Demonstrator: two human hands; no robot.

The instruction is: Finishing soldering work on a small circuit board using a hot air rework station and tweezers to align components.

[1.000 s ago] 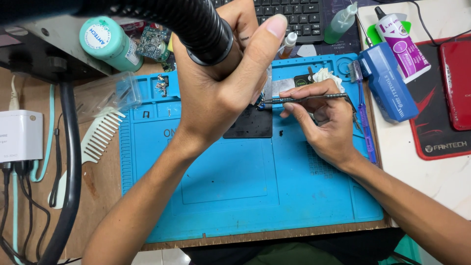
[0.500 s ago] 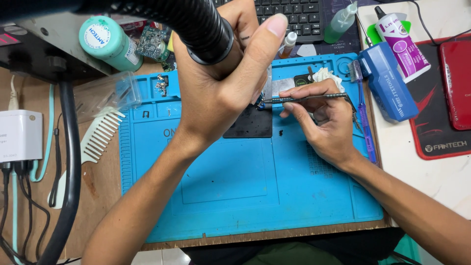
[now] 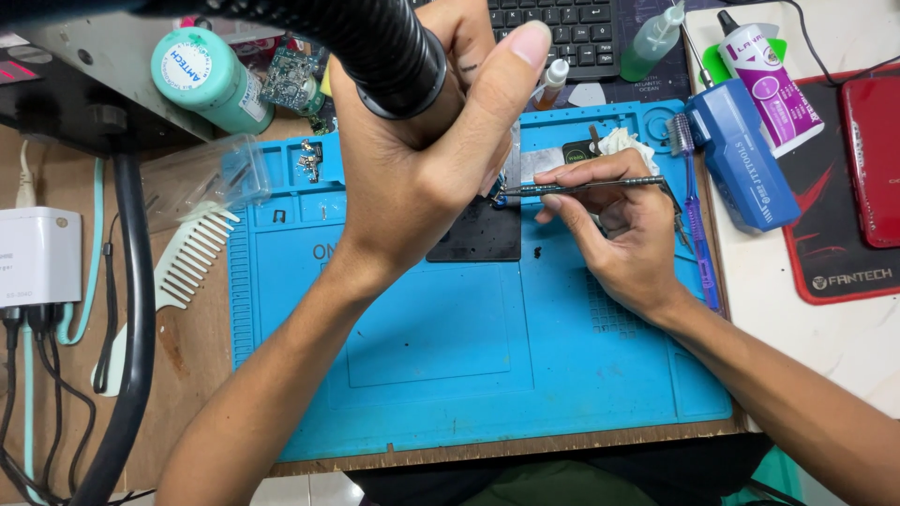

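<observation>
Seen from above, the left hand point(image 3: 427, 178) is clenched around a thick black hot-air handle point(image 3: 375, 47), aimed down at a small circuit board point(image 3: 497, 190) at the far middle of a blue work mat point(image 3: 422, 375). The right hand point(image 3: 623, 230) pinches slim metal tweezers point(image 3: 581, 186), tips touching the board. The board looks light, stiff and fragile, best gripped by its edges

Bright, even overhead light, soft shadows, sharp focus, mild blur at top edge.
</observation>
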